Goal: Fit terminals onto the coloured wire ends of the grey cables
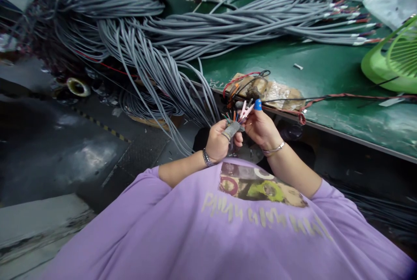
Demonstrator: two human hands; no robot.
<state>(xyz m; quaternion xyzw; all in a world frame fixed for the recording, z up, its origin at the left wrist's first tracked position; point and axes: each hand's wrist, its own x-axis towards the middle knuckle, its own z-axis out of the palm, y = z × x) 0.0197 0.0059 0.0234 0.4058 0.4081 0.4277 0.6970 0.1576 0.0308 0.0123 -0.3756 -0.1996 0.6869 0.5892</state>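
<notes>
My left hand (220,140) is closed around a bunch of thin coloured wires (230,117), whose ends fan out above the fingers. A grey wrap covers its thumb. Right beside it, my right hand (260,128) is closed at a pink clip (246,111) that looks like a small clothes peg, its jaws pointing up. A blue cap (258,105) sits on my right thumb. Both hands meet in front of the bench edge, and how the clip touches the wires is partly hidden by the fingers.
Long bundles of grey cable (221,32) lie across the green bench (335,67) and hang over its edge on the left. A taped wooden block (283,95) with red and black leads sits just beyond my hands. At right stands a green fan (378,62).
</notes>
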